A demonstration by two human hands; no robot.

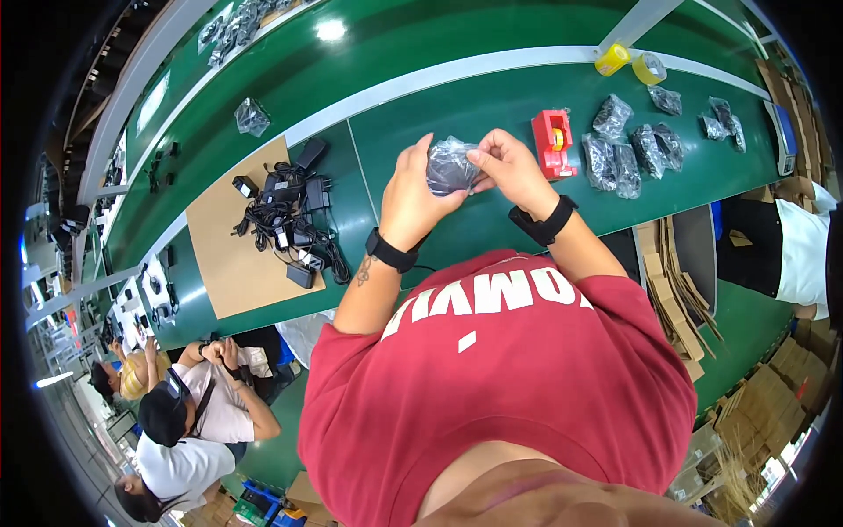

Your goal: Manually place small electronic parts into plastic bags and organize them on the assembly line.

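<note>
A dark item wrapped in a clear plastic bag [450,167] is held up between my two hands over the green bench; the wrapping hides its exact kind. My left hand [413,191] is closed round its left side, thumb along the lower edge. On the other side, my right hand [509,169] pinches the plastic between thumb and fingers. Just right of my right hand stands a red tape dispenser [552,145] with a yellow roll. To the left, black power adapters with cables [290,211] lie heaped on a brown cardboard sheet [219,255].
Several bagged dark items [615,154] lie right of the dispenser, with yellow tape rolls [613,60] behind them. One more bagged item [252,117] sits at the far left. Flattened cardboard [672,281] stands below the bench's right part. Co-workers [198,404] sit along the bench at left.
</note>
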